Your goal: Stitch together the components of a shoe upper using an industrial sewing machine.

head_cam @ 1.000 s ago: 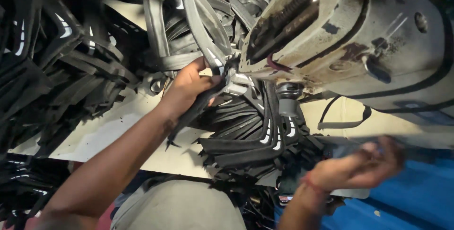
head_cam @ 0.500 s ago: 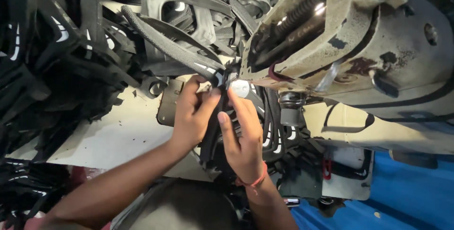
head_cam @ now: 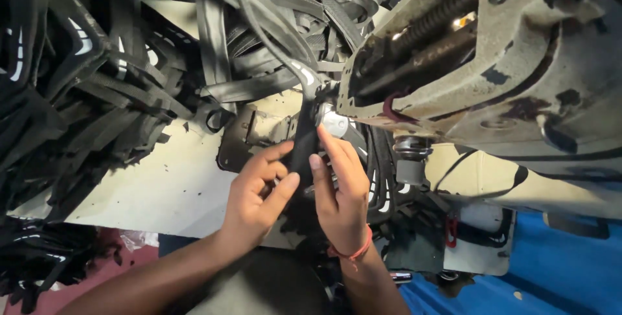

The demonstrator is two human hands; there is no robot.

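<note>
Both hands meet at the middle of the view, under the head of a worn cream sewing machine (head_cam: pixel 492 75). My left hand (head_cam: pixel 256 192) pinches a narrow black strap piece (head_cam: pixel 303 137) from the left, thumb and fingers on its edge. My right hand (head_cam: pixel 340 189), with an orange thread band at the wrist, presses the same piece from the right. The strap piece runs up toward the shiny presser foot (head_cam: pixel 334 123) of the machine. Its lower end is hidden between my palms.
A big heap of black strap pieces with white marks (head_cam: pixel 84 95) covers the left of the cream table (head_cam: pixel 168 185). Grey straps (head_cam: pixel 272 36) hang at the top middle. More stitched pieces (head_cam: pixel 389 192) pile right of my hands. Blue surface (head_cam: pixel 531 282) lies lower right.
A second ago my right hand was away at the lower right and my left hand alone was at the machine. Both hands have come together on the strap piece and slid slightly lower.
</note>
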